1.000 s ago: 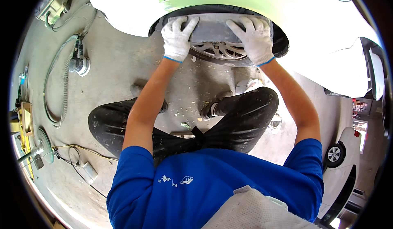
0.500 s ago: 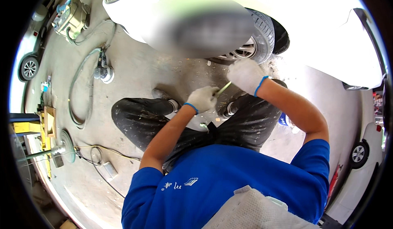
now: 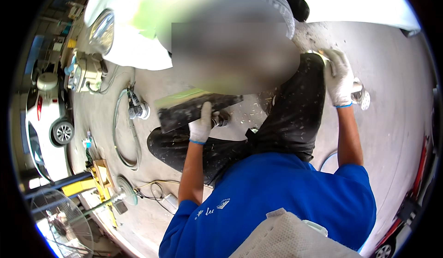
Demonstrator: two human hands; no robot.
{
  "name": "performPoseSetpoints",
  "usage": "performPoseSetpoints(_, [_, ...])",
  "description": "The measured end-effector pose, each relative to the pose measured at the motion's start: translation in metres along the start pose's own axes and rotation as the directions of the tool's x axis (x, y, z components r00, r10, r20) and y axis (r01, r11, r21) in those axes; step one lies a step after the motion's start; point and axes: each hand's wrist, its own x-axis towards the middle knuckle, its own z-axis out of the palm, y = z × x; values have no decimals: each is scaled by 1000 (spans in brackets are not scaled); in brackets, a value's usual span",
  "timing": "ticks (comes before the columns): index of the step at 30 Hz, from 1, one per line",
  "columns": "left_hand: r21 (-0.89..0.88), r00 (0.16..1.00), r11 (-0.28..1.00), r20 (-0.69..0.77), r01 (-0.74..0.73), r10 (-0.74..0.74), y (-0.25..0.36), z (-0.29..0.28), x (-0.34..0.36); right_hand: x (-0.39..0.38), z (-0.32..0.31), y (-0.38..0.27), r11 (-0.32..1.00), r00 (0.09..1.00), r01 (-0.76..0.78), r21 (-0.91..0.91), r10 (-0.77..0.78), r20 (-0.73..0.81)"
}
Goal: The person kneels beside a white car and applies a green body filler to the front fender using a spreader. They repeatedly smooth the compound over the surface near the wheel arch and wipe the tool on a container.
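My left hand (image 3: 200, 126), in a white glove with a blue cuff, grips a dark, speckled flat board (image 3: 177, 116) above my bent left leg. Its thumb lies on top, and yellow-green shows along the board's far side. Out beyond my right knee, my gloved right hand (image 3: 339, 75) is closed around a thin, pale strip-like tool (image 3: 318, 55); its exact kind is unclear. Just right of that hand, a can-like container (image 3: 361, 95) stands on the floor, partly covered by the glove. A large blurred patch hides the area ahead of me.
Ahead is a white car's body (image 3: 147, 50) with a headlight (image 3: 102, 32) and a tyre (image 3: 290, 25). To the left, a sander (image 3: 137, 108) lies beside a looped hose (image 3: 115, 142). Cables (image 3: 157, 189), a fan (image 3: 62, 221) and another white car (image 3: 48, 129) are farther left.
My hands have moved apart: the right has swung outward to beside the container. My left hand now holds the dark board, which was not visible before. The view has shifted.
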Motion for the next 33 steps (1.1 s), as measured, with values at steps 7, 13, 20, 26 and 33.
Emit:
performPoseSetpoints(7, [245,996,968,-84,52,-32,-33,-21,-1,-150,-13,210,670,695,-702,-241,719,-28])
performPoseSetpoints(13, [303,994,946,-25,112,-110,-37,11,-12,-211,-5,274,426,499,-814,-394,861,-100])
performPoseSetpoints(20, [386,964,884,-61,262,-259,-65,-7,-11,-160,103,269,789,812,-492,-367,569,134])
performPoseSetpoints(26, [659,910,700,58,274,-410,-15,30,-4,-159,134,324,830,559,-256,-495,545,625])
performPoseSetpoints(33, [601,962,798,241,-46,-126,-35,77,-16,-124,119,294,817,446,20,-577,509,736])
